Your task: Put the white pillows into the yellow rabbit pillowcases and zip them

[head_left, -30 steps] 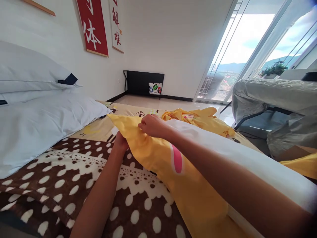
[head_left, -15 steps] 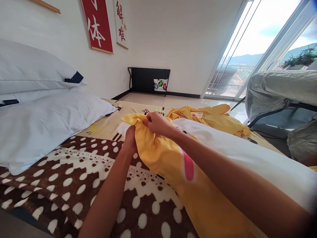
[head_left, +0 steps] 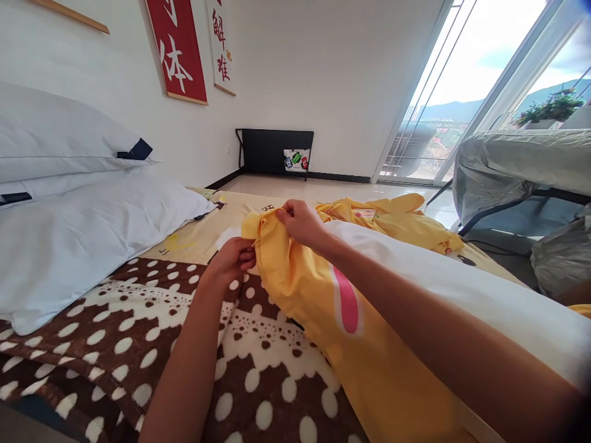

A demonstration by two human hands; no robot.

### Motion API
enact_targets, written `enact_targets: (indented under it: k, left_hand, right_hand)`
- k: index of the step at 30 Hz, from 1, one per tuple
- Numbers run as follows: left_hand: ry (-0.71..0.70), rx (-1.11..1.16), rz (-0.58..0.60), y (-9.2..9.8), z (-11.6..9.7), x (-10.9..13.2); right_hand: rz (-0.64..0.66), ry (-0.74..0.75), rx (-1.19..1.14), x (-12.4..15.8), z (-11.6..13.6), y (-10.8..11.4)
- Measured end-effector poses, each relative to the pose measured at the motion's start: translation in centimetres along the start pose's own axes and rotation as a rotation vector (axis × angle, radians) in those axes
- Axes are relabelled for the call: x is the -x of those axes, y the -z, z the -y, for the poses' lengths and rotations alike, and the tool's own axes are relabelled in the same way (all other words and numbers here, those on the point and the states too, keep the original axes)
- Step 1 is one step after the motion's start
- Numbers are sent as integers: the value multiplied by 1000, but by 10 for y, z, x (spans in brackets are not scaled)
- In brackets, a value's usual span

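Both of my hands grip the far end of a yellow fabric cover (head_left: 305, 280) with a pink-and-white print. My left hand (head_left: 234, 257) pinches its left edge, fingers curled. With thumb and fingers closed, my right hand (head_left: 301, 223) holds the bunched top edge a little further right. The yellow cloth runs from my hands toward the lower right, under my right forearm. Beside it on the right lies a plump white pillow or quilt (head_left: 415, 271), partly hidden by that forearm. Beneath is a brown blanket with white dots (head_left: 258, 369).
White pillows (head_left: 92, 215) are stacked on the left. More crumpled yellow cloth (head_left: 392, 221) lies at the bed's far side, on a cream printed sheet (head_left: 184, 243). A plastic-covered piece of furniture (head_left: 512, 172) stands right, near the glass door. A black folded panel (head_left: 263, 151) leans on the wall.
My left hand has shifted slightly left and its fingers now show at the cloth's edge. My right hand has risen a little to the right, lifting the bunched fabric.
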State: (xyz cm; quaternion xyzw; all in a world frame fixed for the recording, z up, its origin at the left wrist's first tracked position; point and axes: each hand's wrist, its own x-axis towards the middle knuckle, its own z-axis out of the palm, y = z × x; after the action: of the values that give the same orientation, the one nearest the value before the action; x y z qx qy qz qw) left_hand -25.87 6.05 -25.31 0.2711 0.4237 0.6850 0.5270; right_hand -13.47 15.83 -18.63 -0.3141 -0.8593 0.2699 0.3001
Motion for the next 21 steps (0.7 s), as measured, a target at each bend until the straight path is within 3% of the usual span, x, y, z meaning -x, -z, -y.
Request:
enact_targets:
  k: [2, 4, 7, 11, 21]
  left_hand:
    - [-48, -191, -5, 1, -1, 4]
    - [-219, -301, -92, -3, 0, 5]
    - [-445, -235, -202, -11, 2, 4]
    - [-347, -33, -156, -16, 5, 0]
    - [-167, 15, -14, -5, 0, 4]
  right_hand:
    - [1, 0, 18, 1, 0, -2]
    - [13, 8, 24, 1, 0, -6]
    - [27, 22, -8, 2, -1, -10]
    - [34, 43, -12, 6, 2, -11]
    - [135, 140, 36, 24, 10, -10]
